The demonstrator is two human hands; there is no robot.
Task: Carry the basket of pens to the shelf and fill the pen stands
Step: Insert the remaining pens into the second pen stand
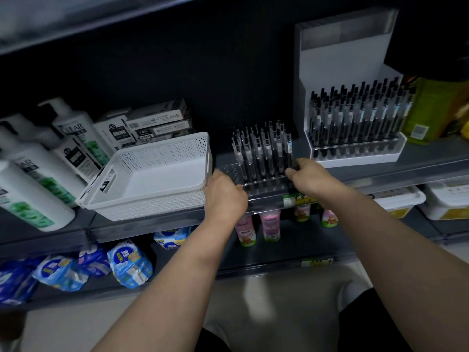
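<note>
1. Head view: the left hand [224, 196] and right hand [307, 177] each grip one end of a clear pen stand [229, 174] on the middle shelf [152, 224]. The fingers of both are curled onto its edges, and the left fingertips are hidden behind the knuckles.
2. Black-tipped pens [264, 151] stand upright in the right part of this stand, too crowded to count. Holes at its left end show bare.
3. One white basket [165, 151] sits just left of the stand, close to the left hand, showing only its white floor.
4. One white pen stand [355, 160] with a tall backboard sits further right, packed with rows of black pens [355, 115].
5. At least four white pump bottles [73, 128] stand on the left. "CLEAR" reads on one and "EAR" on another.
6. A stack of small boxes [157, 123] lies behind the basket, one marked "0.5".
7. A green price label [297, 199] on the shelf edge carries writing too blurred to read.
8. A yellow-green pack [431, 110] at the far right bears a square code.
9. Four small pink-and-green bottles [270, 224] stand on the shelf below, with several blue packs [129, 262] to their left.
10. Two white tubs [398, 199] sit at the lower right.
</note>
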